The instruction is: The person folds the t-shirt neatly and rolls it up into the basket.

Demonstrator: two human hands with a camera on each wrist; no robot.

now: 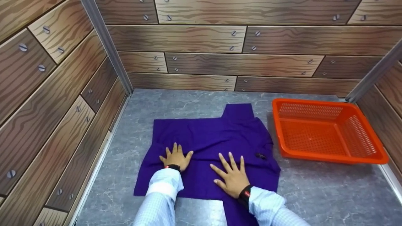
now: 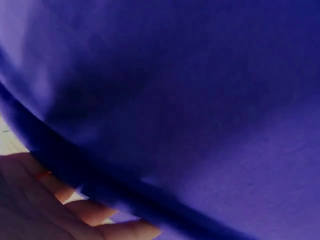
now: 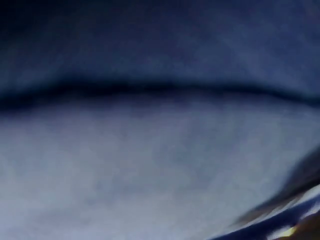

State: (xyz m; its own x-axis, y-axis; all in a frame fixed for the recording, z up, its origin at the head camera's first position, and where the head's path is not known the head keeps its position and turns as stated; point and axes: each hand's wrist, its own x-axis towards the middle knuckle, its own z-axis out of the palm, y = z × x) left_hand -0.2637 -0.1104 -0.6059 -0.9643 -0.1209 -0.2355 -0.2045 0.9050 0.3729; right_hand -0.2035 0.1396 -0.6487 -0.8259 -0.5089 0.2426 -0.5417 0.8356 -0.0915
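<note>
A purple short-sleeved shirt [image 1: 207, 131] lies spread on the grey marbled surface, turned sideways. Its neck, with a small dark label [image 1: 260, 155], points right, and one sleeve [image 1: 238, 111] sticks out at the back. My left hand [image 1: 176, 157] rests on the left part of the shirt with its fingers spread. To its right, my right hand [image 1: 233, 179] lies on the cloth nearer the neck, fingers also spread. In the left wrist view, purple cloth [image 2: 200, 100] fills most of the picture, with fingers [image 2: 90, 212] beside a fold. The right wrist view is blurred.
An orange plastic basket [image 1: 278, 131] with slotted sides stands right of the shirt, with nothing seen inside. Wood-patterned walls [image 1: 201, 39] enclose the surface at the back, left and right. Both wrists wear dark bands.
</note>
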